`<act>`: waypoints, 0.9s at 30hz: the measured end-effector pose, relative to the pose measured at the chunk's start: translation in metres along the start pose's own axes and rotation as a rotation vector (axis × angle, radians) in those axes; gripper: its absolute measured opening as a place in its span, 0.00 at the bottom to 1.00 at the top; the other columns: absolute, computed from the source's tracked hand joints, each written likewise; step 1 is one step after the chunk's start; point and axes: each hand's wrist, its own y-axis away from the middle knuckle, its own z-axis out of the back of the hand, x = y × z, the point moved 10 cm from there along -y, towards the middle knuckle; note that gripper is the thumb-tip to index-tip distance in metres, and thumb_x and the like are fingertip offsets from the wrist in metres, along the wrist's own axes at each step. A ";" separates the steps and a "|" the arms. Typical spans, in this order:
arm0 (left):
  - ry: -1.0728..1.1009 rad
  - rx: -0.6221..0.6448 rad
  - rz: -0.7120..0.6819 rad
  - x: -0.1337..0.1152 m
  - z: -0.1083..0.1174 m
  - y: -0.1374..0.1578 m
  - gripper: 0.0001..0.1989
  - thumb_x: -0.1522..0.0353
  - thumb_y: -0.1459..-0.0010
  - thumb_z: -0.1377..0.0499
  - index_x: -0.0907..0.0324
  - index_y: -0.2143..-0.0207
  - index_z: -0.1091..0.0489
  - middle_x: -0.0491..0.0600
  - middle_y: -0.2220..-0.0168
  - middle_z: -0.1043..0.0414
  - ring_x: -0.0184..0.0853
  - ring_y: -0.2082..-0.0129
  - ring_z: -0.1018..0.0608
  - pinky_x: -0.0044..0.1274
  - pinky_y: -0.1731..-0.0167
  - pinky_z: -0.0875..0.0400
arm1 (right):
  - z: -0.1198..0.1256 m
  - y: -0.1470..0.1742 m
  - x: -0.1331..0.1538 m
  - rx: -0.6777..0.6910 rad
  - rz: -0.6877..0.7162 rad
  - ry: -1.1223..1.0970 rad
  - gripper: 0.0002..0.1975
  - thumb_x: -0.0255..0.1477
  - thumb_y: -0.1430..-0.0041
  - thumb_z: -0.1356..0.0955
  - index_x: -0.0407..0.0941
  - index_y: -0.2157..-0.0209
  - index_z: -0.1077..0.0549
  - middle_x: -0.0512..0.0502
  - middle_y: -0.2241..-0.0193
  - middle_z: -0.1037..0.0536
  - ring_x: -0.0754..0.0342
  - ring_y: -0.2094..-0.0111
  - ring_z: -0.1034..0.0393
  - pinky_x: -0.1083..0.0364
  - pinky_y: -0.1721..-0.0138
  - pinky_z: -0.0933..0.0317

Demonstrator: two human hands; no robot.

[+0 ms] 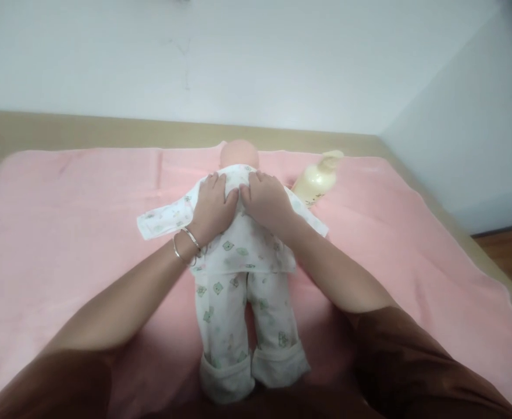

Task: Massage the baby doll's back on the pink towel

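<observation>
On the clothed doll [242,244], left hand [214,205] and right hand [269,201], fingers [211,180] slightly apart.

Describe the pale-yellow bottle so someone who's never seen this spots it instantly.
On the wide pink cloth blanket, find the bald doll in white printed clothes. Right of its shoulder is the pale-yellow bottle, tilted, its top toward the picture's upper right. Its glossy yellow surface with dark marks sets it apart from the doll's matte white clothes.

"What colour is the shirt [256,238]?"
"White, with small grey-green printed motifs, like the trousers [226,305]."
"And the cloth [64,233]?"
"Plain pink; the bottle [315,183] is pale yellow."
</observation>
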 end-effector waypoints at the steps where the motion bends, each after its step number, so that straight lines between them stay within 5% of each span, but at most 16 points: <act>1: 0.003 -0.011 -0.008 0.000 0.000 0.000 0.26 0.62 0.31 0.54 0.69 0.40 0.34 0.67 0.35 0.34 0.52 0.30 0.35 0.46 0.27 0.44 | 0.001 0.004 0.005 -0.008 0.016 0.023 0.25 0.32 0.26 0.47 0.31 0.46 0.28 0.27 0.48 0.23 0.36 0.44 0.29 0.41 0.40 0.37; 4: 0.054 -0.061 0.005 0.002 0.004 0.001 0.21 0.63 0.32 0.54 0.64 0.46 0.30 0.63 0.40 0.29 0.50 0.35 0.30 0.46 0.30 0.38 | 0.005 0.016 0.020 -0.028 0.050 0.042 0.27 0.29 0.26 0.48 0.29 0.37 0.34 0.23 0.38 0.29 0.35 0.36 0.35 0.40 0.34 0.41; 8: 0.144 -0.124 0.013 0.004 0.010 0.002 0.21 0.64 0.33 0.55 0.61 0.48 0.28 0.59 0.42 0.26 0.47 0.39 0.26 0.42 0.33 0.33 | -0.001 0.014 0.026 0.002 0.123 -0.090 0.27 0.26 0.29 0.45 0.43 0.33 0.34 0.35 0.28 0.41 0.36 0.27 0.47 0.32 0.29 0.51; 13: 0.163 -0.137 0.039 0.011 0.007 0.004 0.25 0.62 0.34 0.53 0.63 0.41 0.31 0.58 0.35 0.30 0.47 0.33 0.30 0.43 0.28 0.38 | -0.009 -0.013 -0.005 0.009 0.075 -0.222 0.26 0.31 0.31 0.43 0.43 0.36 0.31 0.36 0.27 0.42 0.37 0.27 0.47 0.31 0.28 0.52; 17: 0.175 -0.152 0.031 0.013 0.007 0.004 0.25 0.61 0.34 0.53 0.61 0.41 0.30 0.57 0.36 0.29 0.46 0.34 0.29 0.43 0.28 0.37 | 0.007 -0.019 -0.025 -0.066 0.005 -0.182 0.23 0.31 0.32 0.43 0.41 0.42 0.28 0.34 0.29 0.39 0.36 0.28 0.46 0.31 0.31 0.46; 22: 0.165 -0.161 0.015 0.010 0.011 0.005 0.23 0.61 0.34 0.53 0.60 0.43 0.29 0.56 0.39 0.27 0.46 0.37 0.27 0.42 0.31 0.34 | 0.045 -0.007 -0.013 -0.191 0.051 -0.156 0.26 0.26 0.31 0.46 0.42 0.37 0.33 0.39 0.28 0.41 0.41 0.25 0.50 0.34 0.29 0.46; 27: 0.184 -0.153 0.018 0.006 0.013 0.005 0.22 0.62 0.34 0.53 0.60 0.46 0.28 0.57 0.41 0.26 0.45 0.40 0.26 0.41 0.32 0.33 | 0.024 0.002 0.006 -0.125 0.064 -0.147 0.27 0.26 0.32 0.45 0.38 0.36 0.33 0.36 0.28 0.40 0.40 0.26 0.47 0.37 0.28 0.46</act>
